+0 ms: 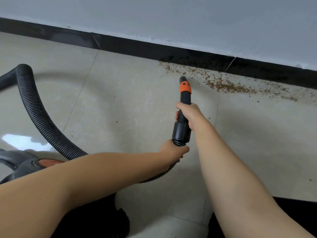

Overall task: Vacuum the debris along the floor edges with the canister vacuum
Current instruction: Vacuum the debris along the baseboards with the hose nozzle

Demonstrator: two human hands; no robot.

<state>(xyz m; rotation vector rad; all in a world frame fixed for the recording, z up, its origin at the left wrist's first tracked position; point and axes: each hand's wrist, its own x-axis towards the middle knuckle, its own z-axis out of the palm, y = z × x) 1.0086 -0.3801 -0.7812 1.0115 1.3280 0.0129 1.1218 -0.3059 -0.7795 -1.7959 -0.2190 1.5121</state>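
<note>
Two hands on black nozzle [183, 107], no readable markings, debris [221, 84] beside tip

Floor [133, 103]: large pale beige tiles w/ thin grout lines, slightly glossy, a few dark specks. Bright patch of reflected light [18, 140] on the tiles at left. Wall [188, 19]: plain light grey-blue, a few small scuffs near its bottom edge. Black baseboard [133, 47] runs diagonally along wall/floor joint, upper left to right, w/ visible seams between sections.
</note>
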